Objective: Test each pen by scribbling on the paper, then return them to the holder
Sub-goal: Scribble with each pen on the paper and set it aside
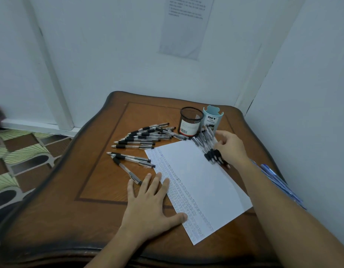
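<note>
Wooden and dark-edged, the counter bears the left hand pressed palm down. Its fingers are straight and spread, holding nothing, the fingertips and thumb lying on the left edge of the paper. The right arm reaches across the sheet's right side, and the right hand is bent at the wrist over a bundle of black-grip pens at the paper's far right corner. Its fingers curl down onto them, but whether they actually pinch one cannot be told.

Rows of small blue scribbles run along the paper's left side; none can be read. Just behind the bundle stand a black mesh holder, its white label carrying a barcode, and beside it a pale blue holder printed "DIY DESK ORGANIZER".

Left of the mesh holder lies a spread pile of pens, and three loose pens rest nearer the left hand. Blue pens lie at the counter's right edge. A printed sheet hangs on the wall, its text too small to read.
</note>
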